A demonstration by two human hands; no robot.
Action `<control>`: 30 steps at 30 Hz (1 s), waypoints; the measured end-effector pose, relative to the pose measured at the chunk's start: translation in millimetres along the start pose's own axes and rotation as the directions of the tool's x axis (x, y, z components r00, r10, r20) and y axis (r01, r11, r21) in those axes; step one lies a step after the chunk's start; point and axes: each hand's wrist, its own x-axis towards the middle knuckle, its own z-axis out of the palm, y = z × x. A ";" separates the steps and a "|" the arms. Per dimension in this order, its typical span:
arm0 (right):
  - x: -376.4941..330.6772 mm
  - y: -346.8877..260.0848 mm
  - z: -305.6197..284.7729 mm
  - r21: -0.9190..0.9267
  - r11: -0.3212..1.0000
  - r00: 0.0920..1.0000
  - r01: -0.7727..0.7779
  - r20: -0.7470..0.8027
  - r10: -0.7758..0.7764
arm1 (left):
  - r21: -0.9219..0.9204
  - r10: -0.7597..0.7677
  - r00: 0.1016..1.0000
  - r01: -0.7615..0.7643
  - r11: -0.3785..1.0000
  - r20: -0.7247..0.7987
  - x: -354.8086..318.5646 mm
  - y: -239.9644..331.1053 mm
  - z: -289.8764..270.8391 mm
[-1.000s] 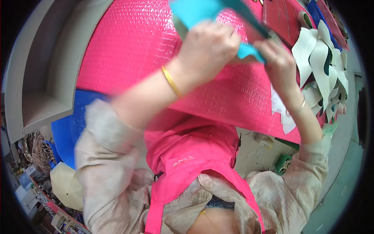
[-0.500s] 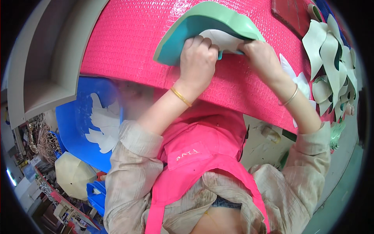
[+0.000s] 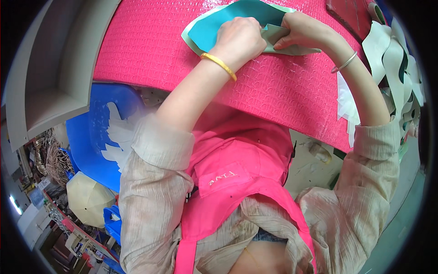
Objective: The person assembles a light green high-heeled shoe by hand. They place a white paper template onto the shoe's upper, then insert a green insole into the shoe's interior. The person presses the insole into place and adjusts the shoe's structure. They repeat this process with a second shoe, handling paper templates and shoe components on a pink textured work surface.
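Observation:
A flexible sheet piece (image 3: 205, 28), teal on one face and pale green on the other, lies on the pink table covering (image 3: 141, 50) at the far side. My left hand (image 3: 241, 40) is closed with its knuckles up over the near part of the sheet; its fingertips are hidden. To the right, my right hand (image 3: 303, 31) grips the sheet's folded near edge, thumb toward me and fingers inside the fold. Between the hands, the pale green side of that edge is turned up.
White cut pieces (image 3: 347, 107) lie by my right forearm. Beyond them hang several pale green curved pieces (image 3: 381, 45), next to a dark red board (image 3: 349, 16). At left are a grey open shelf (image 3: 59, 68) and a blue chair (image 3: 89, 137) with white scraps (image 3: 119, 132) on it.
The sheet has gone from arched up to lying flatter, with more teal showing. The white piece inside it is now out of sight. Both hands have moved farther away.

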 end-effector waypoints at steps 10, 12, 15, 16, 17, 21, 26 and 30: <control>-1.7 -16.5 7.0 -0.351 0.936 0.990 -0.007 -0.134 -0.043 | 0.235 0.289 0.918 -0.228 0.945 -0.272 -19.0 2.8 0.7; -0.9 -11.0 15.9 -0.415 0.910 0.989 -0.020 -0.143 -0.044 | 0.392 0.579 0.726 -0.443 0.807 -0.372 -37.5 3.0 4.8; 0.8 -12.7 15.9 -0.434 0.901 0.985 0.000 -0.153 -0.074 | 0.410 0.727 0.557 -0.600 0.687 -0.401 -57.7 -2.5 20.5; -1.9 -17.0 11.0 -0.425 0.905 0.987 0.024 -0.134 -0.090 | 0.378 0.668 0.633 -0.551 0.744 -0.392 -59.7 -6.2 29.5; -4.5 -17.3 12.4 -0.443 0.896 0.983 0.042 -0.145 -0.117 | 0.346 0.603 0.702 -0.497 0.796 -0.378 -60.1 -11.4 39.4; -0.8 -16.8 9.9 -0.423 0.902 0.992 0.087 -0.046 -0.117 | 0.242 0.466 0.834 -0.407 0.881 -0.296 -59.5 -8.1 35.5; 1.0 -24.9 -5.7 -0.360 0.916 0.983 0.178 0.096 -0.154 | 0.292 0.513 0.765 -0.426 0.856 -0.390 -52.6 -4.5 46.4; 7.0 -6.1 -7.3 -0.273 0.933 0.959 0.236 0.222 -0.177 | 0.223 0.488 0.790 -0.434 0.873 -0.371 -52.6 -1.0 46.9</control>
